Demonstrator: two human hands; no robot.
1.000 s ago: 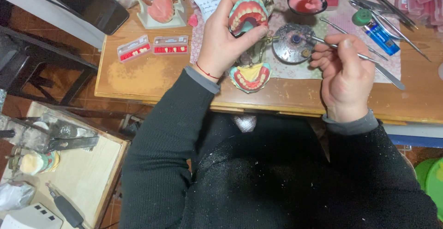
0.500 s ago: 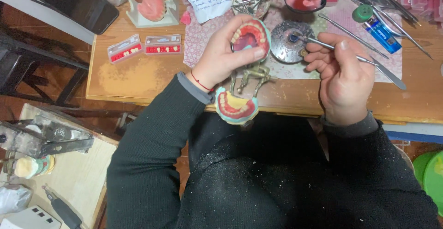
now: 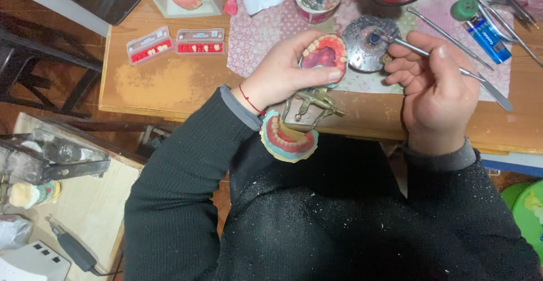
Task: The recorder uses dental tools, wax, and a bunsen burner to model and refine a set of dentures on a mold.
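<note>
Nearest the body, a pink wax lower denture model (image 3: 288,138) hung on its brass hinged frame (image 3: 313,103). Above it the left hand (image 3: 283,71) gripped the upper denture (image 3: 324,56); just right, the right hand (image 3: 432,83) pinched a slim steel spatula (image 3: 452,66), its long axis pointing left toward a round metal dish (image 3: 367,49).

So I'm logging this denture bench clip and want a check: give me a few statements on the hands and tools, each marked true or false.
1. The left hand holds a hinged model with two dentures. True.
2. The right hand is empty. False: it holds a metal tool.
3. The tool's tip rests at a round metal dish. True.
4. The lower denture lies flat on the table. False: it hangs past the table's edge, over the lap.
5. The two tooth trays lie right of the right hand. False: they lie left of the left hand.
</note>
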